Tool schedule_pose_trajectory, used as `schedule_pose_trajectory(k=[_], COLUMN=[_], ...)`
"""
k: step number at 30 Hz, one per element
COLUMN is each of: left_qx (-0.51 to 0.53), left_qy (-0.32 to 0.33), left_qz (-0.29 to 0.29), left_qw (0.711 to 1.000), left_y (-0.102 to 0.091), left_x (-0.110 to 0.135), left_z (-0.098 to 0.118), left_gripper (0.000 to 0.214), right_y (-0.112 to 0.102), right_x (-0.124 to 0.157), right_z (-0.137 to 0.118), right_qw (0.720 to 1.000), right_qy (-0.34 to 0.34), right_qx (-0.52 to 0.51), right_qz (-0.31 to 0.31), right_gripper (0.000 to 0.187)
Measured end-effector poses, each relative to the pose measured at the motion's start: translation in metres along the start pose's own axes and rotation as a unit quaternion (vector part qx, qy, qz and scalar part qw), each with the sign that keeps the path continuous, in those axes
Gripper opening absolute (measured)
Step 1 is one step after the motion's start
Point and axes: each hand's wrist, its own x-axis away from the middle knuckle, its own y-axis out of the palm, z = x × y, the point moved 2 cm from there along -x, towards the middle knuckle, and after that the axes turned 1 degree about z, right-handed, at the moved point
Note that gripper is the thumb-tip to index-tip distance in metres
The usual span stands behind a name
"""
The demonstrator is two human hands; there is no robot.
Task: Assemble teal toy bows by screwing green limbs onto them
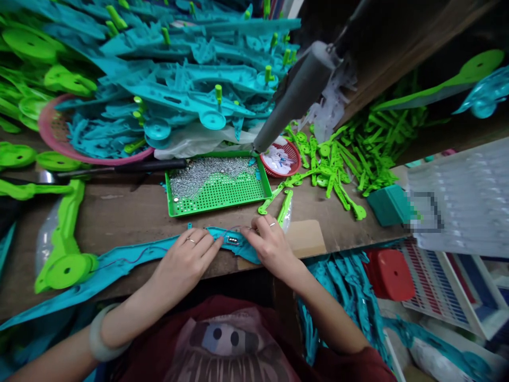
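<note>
A long blue plastic toy-sword shell half [135,253] lies along the table's front edge, hollow side up, with a thin dark wire running inside it. My left hand [190,253] is closed over its right part, the fingertips pressing at the inner hollow. Between both hands a small dark module with bright silvery spots [233,240] sits in the shell. My right hand [272,244] pinches at the shell's upper edge beside a thin wire; what lies between the fingertips is too small to make out. A green part with a round disc [67,271] adjoins the shell on the left.
Beyond my hands is a green perforated tray [218,203] of small metal screws. A grey powered screwdriver [296,95] hangs over a red basket [295,168] of white pieces. Blue shells [186,79] and green parts [338,164] are heaped behind. A cardboard piece [308,239] lies at right.
</note>
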Motion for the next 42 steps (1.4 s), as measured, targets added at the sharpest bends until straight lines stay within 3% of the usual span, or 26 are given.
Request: schedule_pose_trajectory(k=[3, 6, 10, 15, 26, 37, 42], left_qx=[-0.005, -0.006, -0.014, -0.002, -0.047, -0.057, -0.051], left_qy=[0.002, 0.002, -0.011, -0.014, 0.013, -0.028, -0.013], left_qz=[-0.007, -0.006, -0.009, 0.006, -0.021, -0.067, -0.059], left_qw=[1.0, 1.0, 1.0, 1.0, 0.999, 0.996, 0.997], left_y=[0.001, 0.001, 0.002, 0.001, 0.001, 0.0, 0.0], left_x=[0.0, -0.001, 0.0, 0.0, -0.001, -0.007, -0.007], left_z=[0.001, 0.002, 0.001, 0.0, 0.005, 0.01, 0.008], left_gripper=[0.031, 0.03, 0.031, 0.029, 0.031, 0.027, 0.027], right_y=[-0.001, -0.003, -0.008, -0.012, -0.006, -0.018, -0.012], right_x=[-0.001, -0.002, 0.0, 0.006, -0.008, 0.014, 0.005], right_z=[0.004, 0.005, 0.001, 0.0, 0.004, -0.003, -0.014], right_qw=[0.996, 0.991, 0.994, 0.989, 0.99, 0.988, 0.992], right_qy=[0.044, 0.045, 0.001, 0.032, 0.019, -0.039, 0.006], right_qx=[-0.069, -0.123, -0.055, -0.031, 0.007, 0.019, -0.037], right_qz=[0.016, -0.014, -0.091, -0.138, -0.138, -0.151, -0.124], right_gripper=[0.033, 0.033, 0.03, 0.03, 0.028, 0.027, 0.025])
